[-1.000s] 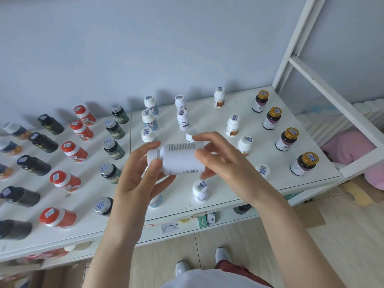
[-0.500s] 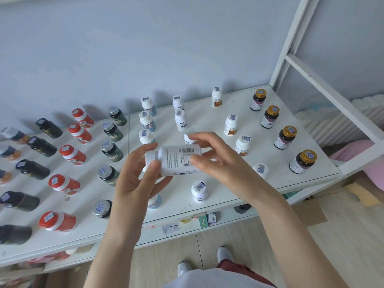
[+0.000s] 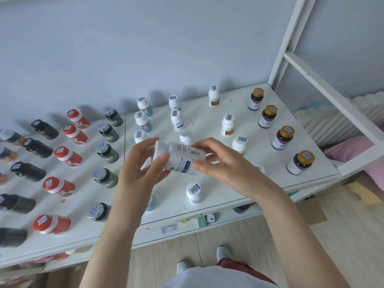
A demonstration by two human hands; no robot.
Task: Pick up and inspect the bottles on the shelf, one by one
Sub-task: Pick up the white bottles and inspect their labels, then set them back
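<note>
The person holds a white bottle [image 3: 180, 159] sideways in both hands, up off the shelf [image 3: 209, 204] & over its front-middle part. Cap end points left, base end right & a bit lower. The label, w/ a blue band & small print, faces the camera. L hand [image 3: 137, 173] grips the cap end: thumb across the front, fingers curled round behind. R hand [image 3: 224, 165] pinches the base end btwn thumb & fingertips.

Everything else, relative to the held white bottle:
- Just below it: a small white jar [image 3: 193, 193], upright on the shelf, barcode sticker on its cap.
- Behind it: more white-capped bottles [image 3: 176, 120] in short rows, each w/ a barcode sticker on top.
- Well to its right: 4 gold-capped bottles [image 3: 284, 137], dark glass, in a line running front to back.
- To its left: a row of dark green bottles [image 3: 107, 152], then red bottles [image 3: 67, 155] w/ white collars, then black bottles [image 3: 28, 171] furthest out.
- Up & right of it: the white frame post [image 3: 288, 38] at the shelf's back corner.
- Below it & nearer the person: small boxes [image 3: 202, 220] on a lower ledge, & white shoes [image 3: 223, 253] on a wood floor.
</note>
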